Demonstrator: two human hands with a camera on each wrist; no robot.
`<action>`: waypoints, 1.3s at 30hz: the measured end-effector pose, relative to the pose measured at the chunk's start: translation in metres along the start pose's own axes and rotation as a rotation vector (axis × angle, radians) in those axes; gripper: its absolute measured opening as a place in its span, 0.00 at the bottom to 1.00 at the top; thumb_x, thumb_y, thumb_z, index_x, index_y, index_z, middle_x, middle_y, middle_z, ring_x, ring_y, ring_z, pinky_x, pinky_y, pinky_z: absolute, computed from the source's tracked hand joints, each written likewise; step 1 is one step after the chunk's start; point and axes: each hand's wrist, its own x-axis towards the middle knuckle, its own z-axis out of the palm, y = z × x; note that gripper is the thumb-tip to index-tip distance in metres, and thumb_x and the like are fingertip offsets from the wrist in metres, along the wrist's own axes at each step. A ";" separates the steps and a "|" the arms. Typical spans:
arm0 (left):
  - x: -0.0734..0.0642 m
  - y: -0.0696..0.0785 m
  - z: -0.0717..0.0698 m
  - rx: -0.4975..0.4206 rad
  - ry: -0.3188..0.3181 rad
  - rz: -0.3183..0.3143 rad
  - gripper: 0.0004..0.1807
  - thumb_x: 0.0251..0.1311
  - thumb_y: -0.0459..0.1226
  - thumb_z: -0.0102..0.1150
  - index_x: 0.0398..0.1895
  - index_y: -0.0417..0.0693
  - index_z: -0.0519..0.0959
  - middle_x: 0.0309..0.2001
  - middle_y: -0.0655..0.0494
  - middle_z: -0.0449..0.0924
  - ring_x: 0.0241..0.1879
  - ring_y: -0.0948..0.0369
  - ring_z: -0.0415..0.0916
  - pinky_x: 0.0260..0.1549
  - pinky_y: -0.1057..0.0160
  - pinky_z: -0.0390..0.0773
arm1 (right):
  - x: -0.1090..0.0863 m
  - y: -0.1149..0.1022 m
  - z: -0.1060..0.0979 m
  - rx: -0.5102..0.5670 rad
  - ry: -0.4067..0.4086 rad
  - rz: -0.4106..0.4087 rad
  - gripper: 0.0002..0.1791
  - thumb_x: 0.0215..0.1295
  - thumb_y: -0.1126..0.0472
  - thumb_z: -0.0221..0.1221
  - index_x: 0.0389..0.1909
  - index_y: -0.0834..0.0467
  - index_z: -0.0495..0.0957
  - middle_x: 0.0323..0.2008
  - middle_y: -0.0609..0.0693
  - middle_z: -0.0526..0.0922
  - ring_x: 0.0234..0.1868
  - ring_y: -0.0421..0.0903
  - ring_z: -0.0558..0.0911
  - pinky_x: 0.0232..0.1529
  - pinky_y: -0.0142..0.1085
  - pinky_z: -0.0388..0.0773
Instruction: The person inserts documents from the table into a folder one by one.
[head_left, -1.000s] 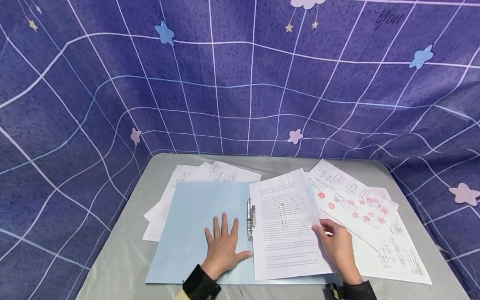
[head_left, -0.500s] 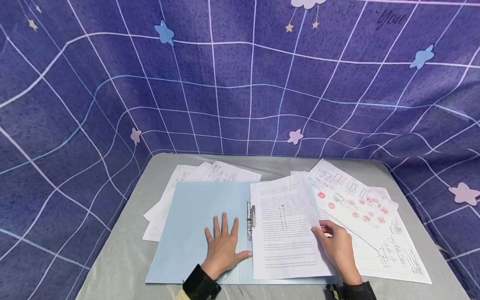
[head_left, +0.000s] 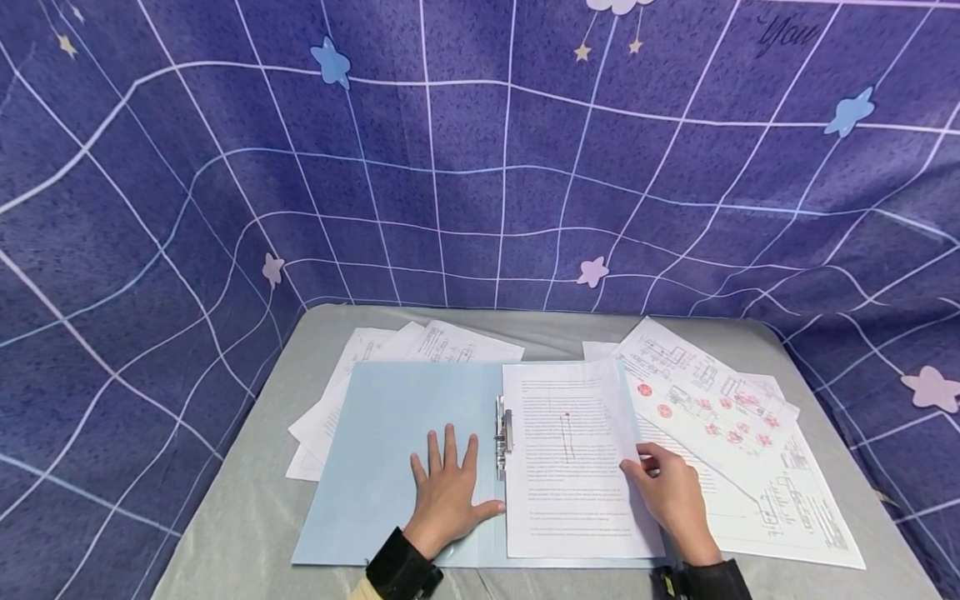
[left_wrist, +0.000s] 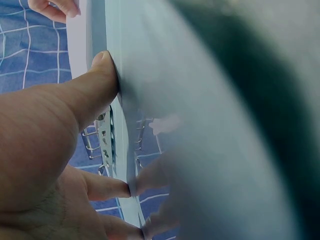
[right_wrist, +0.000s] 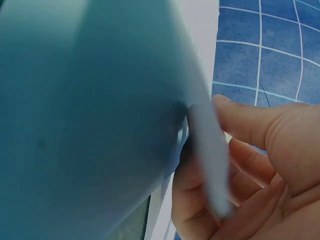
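A light blue folder lies spread on the table, a metal lever clip along its spine. My left hand rests palm down on the folder's left cover, fingers spread straight, thumb near the spine. Over the right cover lies a printed sheet of paper, its left edge beside the clip. My right hand pinches the sheet's right edge between thumb and fingers. In the right wrist view the thumb is on one side of the paper edge, with other fingers curled behind it.
Loose papers stick out from behind the folder at the left. More sheets with drawings and red stamps lie to the right, partly under the right hand. A grey cloth covers the table; a purple patterned curtain hangs behind.
The printed sheet has come down lower and flatter over the right cover, its top edge dropping and uncovering paper behind. My right hand has shifted slightly left; the left hand stays put.
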 end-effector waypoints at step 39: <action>0.000 0.002 -0.002 -0.011 -0.012 0.002 0.59 0.42 0.65 0.70 0.73 0.40 0.62 0.73 0.27 0.45 0.71 0.27 0.38 0.56 0.21 0.42 | -0.044 -0.029 0.020 -0.289 -0.072 -0.529 0.43 0.42 0.40 0.74 0.62 0.53 0.77 0.64 0.70 0.68 0.61 0.74 0.68 0.54 0.64 0.69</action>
